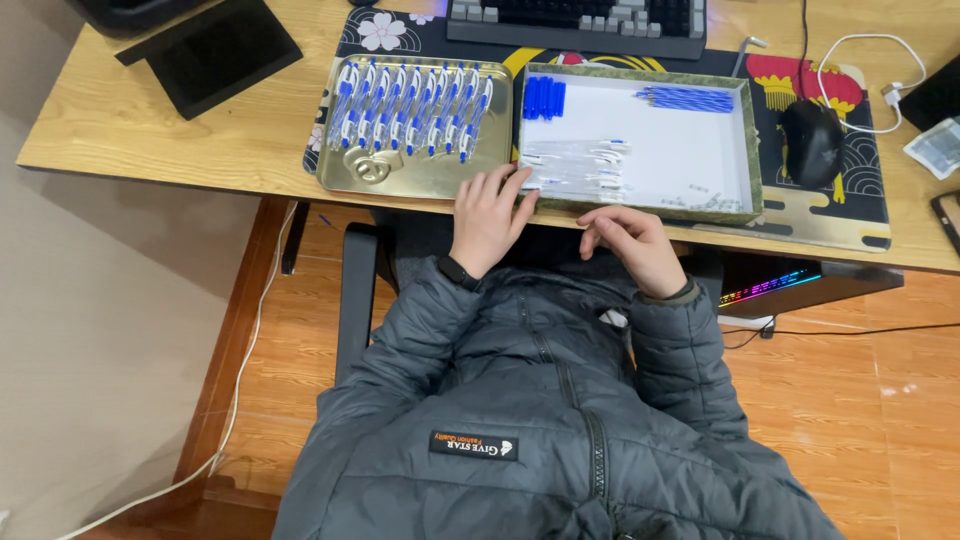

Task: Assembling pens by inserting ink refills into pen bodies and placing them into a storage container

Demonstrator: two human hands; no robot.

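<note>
The left hand [487, 215] lay flat and spread at the near edge of the desk, fingers loosely open and holding nothing, the fingertips resting at the near-left corner of the white tray [640, 190] with the patterned green rim. Just beyond those fingertips — slightly ahead and to the right — lay the clear pen barrels [575, 165], a small heap inside the tray, their long axes running left to right across the hand's reach. The right hand [632, 243] hovered lower, at the desk edge below the tray's near rim, fingers curled inward; whether it pinched anything small I could not tell. Of the two, the left hand was plainly the nearer to the barrels.

Farther back in the same tray sat the blue caps [544, 97] at the left and the blue refills [688, 98] at the right. To the left, just beside it, the gold tray [420, 178] held assembled pens [410, 110] in a row. A black mouse [811, 142] lay to the right — a keyboard [578, 20] behind.
</note>
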